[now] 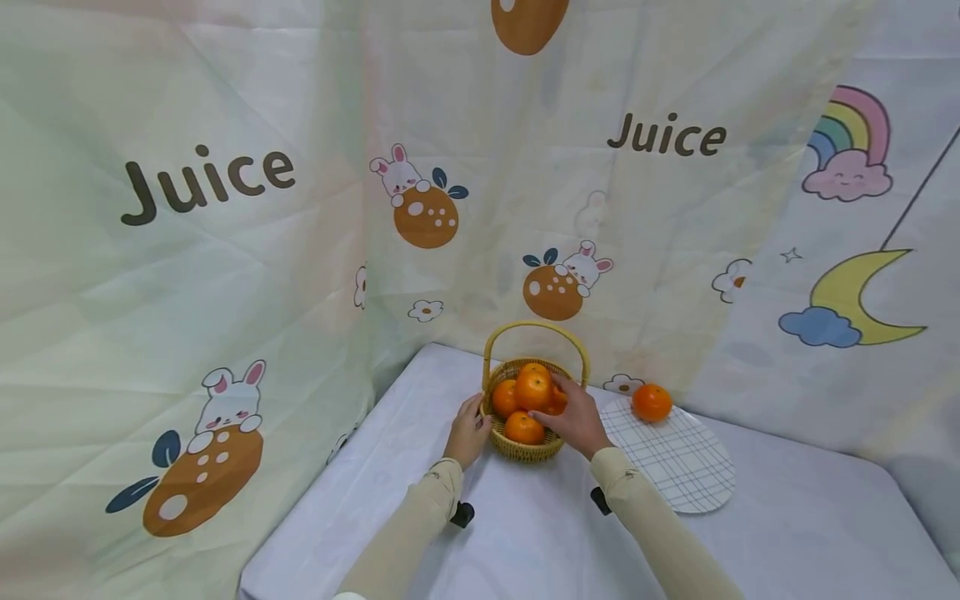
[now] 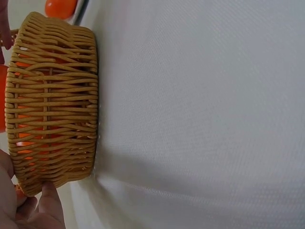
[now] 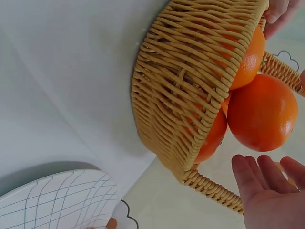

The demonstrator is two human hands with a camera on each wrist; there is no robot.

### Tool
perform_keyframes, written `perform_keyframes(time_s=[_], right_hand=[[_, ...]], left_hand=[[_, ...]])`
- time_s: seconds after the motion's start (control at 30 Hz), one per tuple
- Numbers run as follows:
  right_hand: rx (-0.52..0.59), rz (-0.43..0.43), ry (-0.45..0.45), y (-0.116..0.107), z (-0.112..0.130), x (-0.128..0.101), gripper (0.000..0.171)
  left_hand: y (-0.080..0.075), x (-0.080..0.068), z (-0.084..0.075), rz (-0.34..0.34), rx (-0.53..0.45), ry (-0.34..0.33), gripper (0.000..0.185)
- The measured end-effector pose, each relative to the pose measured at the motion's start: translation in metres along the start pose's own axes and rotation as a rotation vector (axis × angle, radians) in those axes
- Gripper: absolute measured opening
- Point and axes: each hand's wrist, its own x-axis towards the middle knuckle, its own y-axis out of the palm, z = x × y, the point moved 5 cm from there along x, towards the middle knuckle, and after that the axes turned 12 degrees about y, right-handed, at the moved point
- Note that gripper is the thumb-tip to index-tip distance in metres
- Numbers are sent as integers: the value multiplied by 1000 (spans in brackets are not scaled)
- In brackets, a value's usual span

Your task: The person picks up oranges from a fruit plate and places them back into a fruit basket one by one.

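The basket (image 1: 525,442) stands upright, handle arching side to side. The left hand (image 1: 467,433) steadies its rim; the right hand (image 1: 576,417), fingers straight, touches an orange (image 1: 533,388). The backdrop (image 1: 225,250) reads "Juice".

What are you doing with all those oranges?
A person's left hand rests against the side of a wicker basket piled with oranges. The right hand reaches in with open fingers beside the top orange, with no grip on it yet. One more orange already sits on the checked plate to the right of the basket, on the white tablecloth.
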Motion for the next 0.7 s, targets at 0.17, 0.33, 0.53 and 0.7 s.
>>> perform_keyframes(time_s=[0.17, 0.33, 0.53, 0.7], right_hand=[[20, 23, -13, -6, -4, -7, 82], [35, 42, -35, -13, -12, -13, 79], [87, 62, -3, -22, -29, -19, 83], [83, 17, -5, -29, -43, -20, 79]], left_hand=[[-1, 1, 1, 5, 4, -20, 51], [0, 0, 0, 4, 18, -17, 50], [1, 0, 2, 4, 22, -11, 51], [3, 0, 4, 2, 21, -4, 50]])
